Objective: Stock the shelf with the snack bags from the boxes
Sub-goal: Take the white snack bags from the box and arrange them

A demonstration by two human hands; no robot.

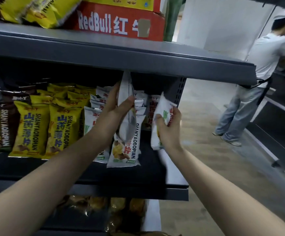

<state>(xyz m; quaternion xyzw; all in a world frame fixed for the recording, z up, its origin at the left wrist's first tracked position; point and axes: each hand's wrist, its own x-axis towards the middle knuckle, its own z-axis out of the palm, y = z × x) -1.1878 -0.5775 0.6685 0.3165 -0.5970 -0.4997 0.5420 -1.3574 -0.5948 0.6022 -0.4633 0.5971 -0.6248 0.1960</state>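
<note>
Head view: both arms outstretched, apparently.

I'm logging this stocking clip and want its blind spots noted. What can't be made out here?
All in the head view:
- White snack bag in the right hand: motion blur and the grip's fingers hide its print.
- White bags at the back of the dark grey metal shelf: covered by the left hand and its upright white bag.
- Lowest tier's goods: dark, blurred.

bare shelf floor [152, 160] right of packed white bags [94, 123]
</note>
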